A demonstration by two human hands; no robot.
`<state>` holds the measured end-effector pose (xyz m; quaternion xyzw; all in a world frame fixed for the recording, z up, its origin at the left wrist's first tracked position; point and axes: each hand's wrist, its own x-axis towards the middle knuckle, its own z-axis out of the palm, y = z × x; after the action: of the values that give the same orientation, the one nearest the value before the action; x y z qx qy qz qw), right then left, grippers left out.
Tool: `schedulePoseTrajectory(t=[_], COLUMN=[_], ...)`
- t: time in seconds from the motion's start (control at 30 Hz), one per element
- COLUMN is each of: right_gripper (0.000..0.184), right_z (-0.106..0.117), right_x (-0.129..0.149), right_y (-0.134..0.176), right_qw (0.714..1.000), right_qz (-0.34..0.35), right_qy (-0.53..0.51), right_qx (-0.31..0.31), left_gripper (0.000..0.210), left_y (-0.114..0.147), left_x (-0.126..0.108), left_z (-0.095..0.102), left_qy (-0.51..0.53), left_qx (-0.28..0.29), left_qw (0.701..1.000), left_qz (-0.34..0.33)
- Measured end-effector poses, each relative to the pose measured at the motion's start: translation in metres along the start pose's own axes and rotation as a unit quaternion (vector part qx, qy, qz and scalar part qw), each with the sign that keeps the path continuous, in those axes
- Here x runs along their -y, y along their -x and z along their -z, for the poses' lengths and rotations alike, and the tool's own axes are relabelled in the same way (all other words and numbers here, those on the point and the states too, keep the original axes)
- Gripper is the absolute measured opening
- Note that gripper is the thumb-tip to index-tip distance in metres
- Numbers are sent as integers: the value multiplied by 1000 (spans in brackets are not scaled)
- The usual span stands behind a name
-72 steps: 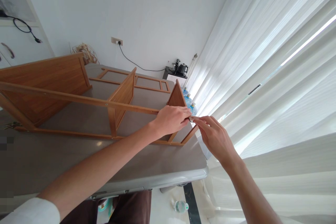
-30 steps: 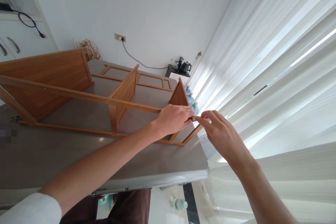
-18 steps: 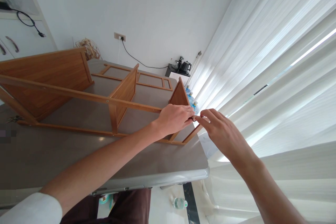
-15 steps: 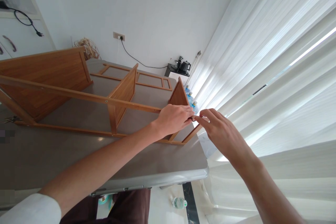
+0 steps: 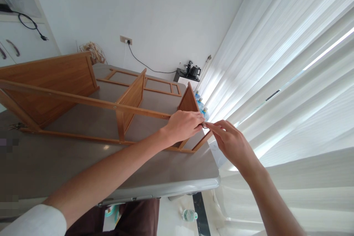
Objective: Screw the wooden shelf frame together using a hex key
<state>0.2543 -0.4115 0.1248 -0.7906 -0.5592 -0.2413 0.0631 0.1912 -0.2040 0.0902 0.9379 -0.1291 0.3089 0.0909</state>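
A wooden shelf frame [image 5: 129, 108] lies on its side on the grey table [image 5: 155, 169], with upright boards between long rails. My left hand [image 5: 184, 123] is wrapped over the upper rail at the frame's right end, fingers closed round the wood. Just to its right, my right hand [image 5: 231, 136] is closed in a pinch at the tips of the left fingers. Between the two hands shows a small thin dark piece [image 5: 204, 126], too small to name for sure. The end of the rail is hidden behind my fingers.
The table's rounded front right corner lies below my hands. White curtains [image 5: 290, 81] hang close on the right. Water bottles [image 5: 200, 103] and a black kettle [image 5: 195, 71] stand beyond the frame. A clear bottle [image 5: 189, 215] is on the floor. Small metal pieces [image 5: 16, 126] lie at the table's left.
My right hand has turned and dropped slightly, its fingers now straighter and pointing left. The left hand keeps its place on the frame. The view has shifted a little.
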Motion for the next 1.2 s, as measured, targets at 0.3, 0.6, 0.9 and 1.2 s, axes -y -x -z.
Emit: schedulePoseTrajectory(t=[0.3, 0.6, 0.9, 1.2], right_gripper=[33, 20, 24, 29], right_z=[-7, -46, -104, -126], right_x=[3, 24, 58, 80], right_y=[8, 48, 57, 22], right_qw=[998, 954, 893, 841], right_qz=[-21, -178, -269, -303], right_qy=[-34, -187, -264, -325], right_qx=[-56, -156, -245, -310], left_gripper=[23, 26, 26, 42], left_y=[-2, -7, -3, 54], left_x=[0, 2, 0, 60], left_z=[5, 5, 6, 147], left_qy=[29, 21, -17, -19], left_qx=[15, 10, 9, -117], left_qw=[999, 1000, 998, 992], left_qz=[16, -18, -54, -34])
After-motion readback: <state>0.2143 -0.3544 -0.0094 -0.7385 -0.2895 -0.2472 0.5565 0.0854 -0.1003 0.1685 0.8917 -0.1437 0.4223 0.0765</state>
